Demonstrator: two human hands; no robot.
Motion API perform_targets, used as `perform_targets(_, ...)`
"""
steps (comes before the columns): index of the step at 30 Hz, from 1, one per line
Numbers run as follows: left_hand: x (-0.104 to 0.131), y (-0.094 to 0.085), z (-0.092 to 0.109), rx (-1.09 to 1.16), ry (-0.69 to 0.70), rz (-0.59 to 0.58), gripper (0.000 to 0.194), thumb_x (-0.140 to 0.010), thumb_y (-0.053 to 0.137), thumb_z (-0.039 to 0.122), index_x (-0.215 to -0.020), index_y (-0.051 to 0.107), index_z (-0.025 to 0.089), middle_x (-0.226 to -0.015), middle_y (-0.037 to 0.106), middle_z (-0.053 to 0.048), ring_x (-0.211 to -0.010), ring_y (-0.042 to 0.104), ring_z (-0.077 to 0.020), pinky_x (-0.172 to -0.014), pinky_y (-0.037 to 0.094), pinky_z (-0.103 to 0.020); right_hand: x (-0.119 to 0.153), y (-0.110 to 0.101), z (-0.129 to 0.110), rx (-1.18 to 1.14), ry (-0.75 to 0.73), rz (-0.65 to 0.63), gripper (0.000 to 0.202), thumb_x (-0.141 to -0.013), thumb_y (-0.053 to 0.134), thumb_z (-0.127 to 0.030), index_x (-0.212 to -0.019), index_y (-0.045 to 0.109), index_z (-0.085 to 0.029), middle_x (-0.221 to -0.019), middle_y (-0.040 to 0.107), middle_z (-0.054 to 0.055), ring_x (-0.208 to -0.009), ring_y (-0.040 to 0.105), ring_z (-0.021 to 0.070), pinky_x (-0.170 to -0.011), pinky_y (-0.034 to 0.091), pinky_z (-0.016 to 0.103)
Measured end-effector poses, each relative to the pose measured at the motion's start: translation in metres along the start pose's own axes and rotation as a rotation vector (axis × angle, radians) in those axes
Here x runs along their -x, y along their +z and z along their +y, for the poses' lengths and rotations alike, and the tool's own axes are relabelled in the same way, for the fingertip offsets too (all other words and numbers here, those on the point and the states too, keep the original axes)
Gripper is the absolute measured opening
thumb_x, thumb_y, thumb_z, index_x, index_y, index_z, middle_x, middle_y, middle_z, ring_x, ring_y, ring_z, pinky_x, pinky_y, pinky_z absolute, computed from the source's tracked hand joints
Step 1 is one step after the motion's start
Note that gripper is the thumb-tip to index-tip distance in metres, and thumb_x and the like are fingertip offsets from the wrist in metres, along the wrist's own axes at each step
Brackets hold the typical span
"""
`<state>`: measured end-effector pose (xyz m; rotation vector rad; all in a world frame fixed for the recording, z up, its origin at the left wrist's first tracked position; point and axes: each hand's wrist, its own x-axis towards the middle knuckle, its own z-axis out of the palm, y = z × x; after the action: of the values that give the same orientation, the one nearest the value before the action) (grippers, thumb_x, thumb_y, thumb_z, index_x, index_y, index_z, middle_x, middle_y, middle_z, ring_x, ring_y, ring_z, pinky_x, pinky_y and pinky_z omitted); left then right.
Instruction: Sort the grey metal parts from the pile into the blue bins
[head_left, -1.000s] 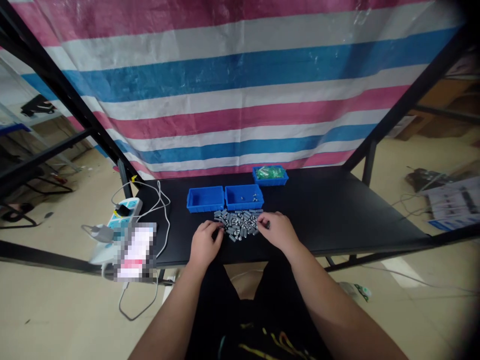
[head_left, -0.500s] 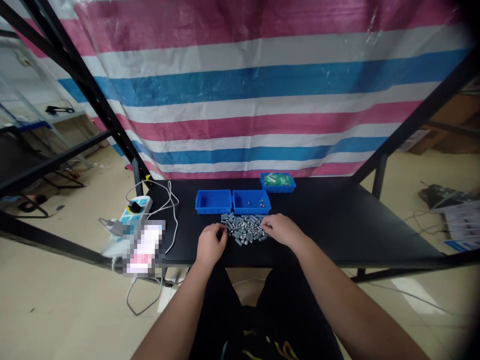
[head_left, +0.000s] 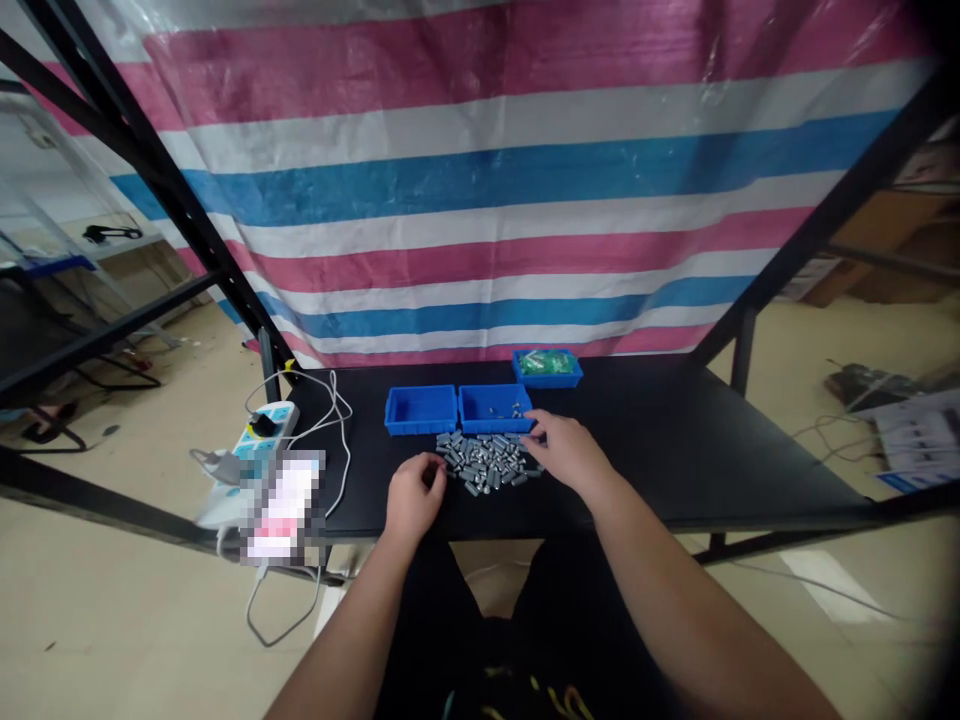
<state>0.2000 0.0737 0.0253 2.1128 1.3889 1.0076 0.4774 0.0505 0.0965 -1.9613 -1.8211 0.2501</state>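
A pile of small grey metal cylinders (head_left: pixel 487 462) lies loose on the black table. At its left edge is my left hand (head_left: pixel 414 495), fingers curled and thumb close to the fingertips; whatever they may hold is too small to make out. My right hand (head_left: pixel 571 452) is at the pile's right side, beside the front right corner of the right blue bin (head_left: pixel 480 427). Its thumb and forefinger are apart, and nothing shows between them. Several small metal pieces (head_left: pixel 516 411) lie in that bin. The left blue bin (head_left: pixel 421 427) stands against it, its visible floor bare.
Behind the right bin is another blue bin (head_left: pixel 547 382) holding green-and-clear packets. A power strip (head_left: pixel 247 455) with white cables and a blurred-out phone-like object (head_left: pixel 285 505) are at the table's left end. A striped sheet (head_left: pixel 480 190) hangs behind, between black frame posts.
My right hand has moved from the pile's right edge up toward the right bin's corner, its thumb and forefinger now apart. The left hand stays beside the pile. The view has shifted slightly.
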Motion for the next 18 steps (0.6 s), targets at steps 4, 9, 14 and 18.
perform_targets(4,0.001,-0.001,0.000,0.035,-0.021,0.009,0.013,-0.092,0.060,0.031,-0.092,0.070,0.023,-0.084,0.072,-0.001,-0.078,0.066,-0.0171,-0.073,0.048,-0.029,0.013,0.010,0.006,0.056,-0.010,-0.120,0.011,-0.086,0.063,-0.024,-0.089,0.073,-0.025,-0.083,0.075,0.001,-0.077,0.068,0.0176,-0.066,0.043,0.026)
perform_targets(9,-0.009,0.001,0.012,0.123,-0.035,0.071,0.015,-0.091,0.062,0.034,-0.090,0.071,0.022,-0.082,0.073,-0.001,-0.073,0.066,-0.0152,-0.071,0.050,-0.027,0.016,0.022,0.008,0.043,-0.056,-0.177,0.015,-0.084,0.063,-0.020,-0.090,0.076,-0.026,-0.089,0.076,0.001,-0.082,0.068,0.0172,-0.068,0.042,0.025)
perform_targets(14,-0.050,0.016,0.040,0.165,0.042,0.132,0.017,-0.092,0.062,0.032,-0.098,0.075,0.021,-0.091,0.077,-0.004,-0.080,0.070,-0.0172,-0.075,0.055,-0.029,0.013,0.022,0.008,0.034,-0.041,-0.202,0.017,-0.087,0.061,-0.023,-0.088,0.078,-0.027,-0.086,0.077,0.001,-0.079,0.069,0.0178,-0.066,0.041,0.026)
perform_targets(18,-0.072,0.026,0.050,0.229,0.046,-0.011,0.041,-0.089,0.061,0.017,-0.130,0.065,0.021,-0.107,0.078,-0.007,-0.088,0.074,-0.0196,-0.081,0.058,-0.032,0.013,0.023,0.010,0.063,-0.048,-0.210,0.017,-0.087,0.061,-0.022,-0.088,0.078,-0.027,-0.085,0.077,0.002,-0.078,0.069,0.0181,-0.065,0.040,0.026)
